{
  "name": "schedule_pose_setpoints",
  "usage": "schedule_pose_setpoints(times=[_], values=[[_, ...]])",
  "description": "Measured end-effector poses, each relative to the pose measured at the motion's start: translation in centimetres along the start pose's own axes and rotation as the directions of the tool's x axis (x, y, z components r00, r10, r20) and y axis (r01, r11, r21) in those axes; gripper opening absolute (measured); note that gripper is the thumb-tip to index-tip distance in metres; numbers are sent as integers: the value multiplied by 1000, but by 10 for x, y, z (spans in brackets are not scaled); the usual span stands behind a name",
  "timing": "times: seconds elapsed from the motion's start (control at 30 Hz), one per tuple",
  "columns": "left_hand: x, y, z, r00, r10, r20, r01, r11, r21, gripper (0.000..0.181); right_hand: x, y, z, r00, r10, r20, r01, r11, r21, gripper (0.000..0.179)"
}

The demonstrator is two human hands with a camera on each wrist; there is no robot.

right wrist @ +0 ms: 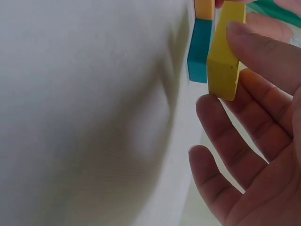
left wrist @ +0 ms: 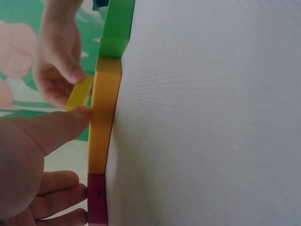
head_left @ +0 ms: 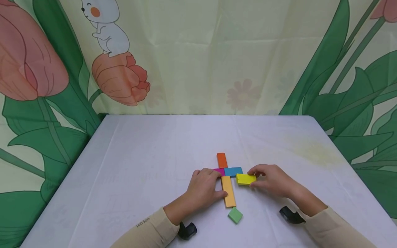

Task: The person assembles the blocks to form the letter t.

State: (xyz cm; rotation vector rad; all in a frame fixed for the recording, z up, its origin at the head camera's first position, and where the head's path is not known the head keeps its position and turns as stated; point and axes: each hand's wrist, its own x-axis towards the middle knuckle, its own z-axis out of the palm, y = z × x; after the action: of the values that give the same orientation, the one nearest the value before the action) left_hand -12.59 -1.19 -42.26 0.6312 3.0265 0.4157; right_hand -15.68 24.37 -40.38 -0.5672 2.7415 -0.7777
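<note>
My right hand [head_left: 273, 179] pinches a yellow block [head_left: 246, 179] between thumb and fingers. That block is held above the table, near the right end of a blue block [head_left: 233, 172]. My left hand [head_left: 203, 190] rests on the laid-out blocks. Its thumb touches a long light-orange block [head_left: 228, 193], and its fingertips touch a magenta block [left wrist: 97, 200], which the hand partly hides in the head view. Above the magenta and blue row lies a red-orange block [head_left: 222, 160]. A green block [head_left: 235, 215], turned cornerwise, sits at the lower end of the light-orange one.
The blocks lie on a table with a white cloth [head_left: 139, 155]. A curtain [head_left: 192, 69] printed with tulips and a white animal hangs behind the table's far edge. Black wrist devices [head_left: 187, 231] show beneath both forearms in beige sleeves [head_left: 149, 230].
</note>
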Motion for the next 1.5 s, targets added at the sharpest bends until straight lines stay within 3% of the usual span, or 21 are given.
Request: schedule_pose_setpoints(times=[0.6, 0.9, 1.5], values=[[0, 1, 0, 1000, 8, -5, -8, 1000, 16, 57, -26, 3, 10, 998, 58, 24, -58, 998, 2, 37], [0, 0, -1, 1000, 15, -11, -15, 1000, 6, 57, -36, 5, 15, 991, 123, 60, -125, 992, 36, 40], [0, 0, 0, 1000, 4, -1, -4, 1000, 11, 58, -49, 3, 18, 985, 136, 103, -137, 991, -6, 36]])
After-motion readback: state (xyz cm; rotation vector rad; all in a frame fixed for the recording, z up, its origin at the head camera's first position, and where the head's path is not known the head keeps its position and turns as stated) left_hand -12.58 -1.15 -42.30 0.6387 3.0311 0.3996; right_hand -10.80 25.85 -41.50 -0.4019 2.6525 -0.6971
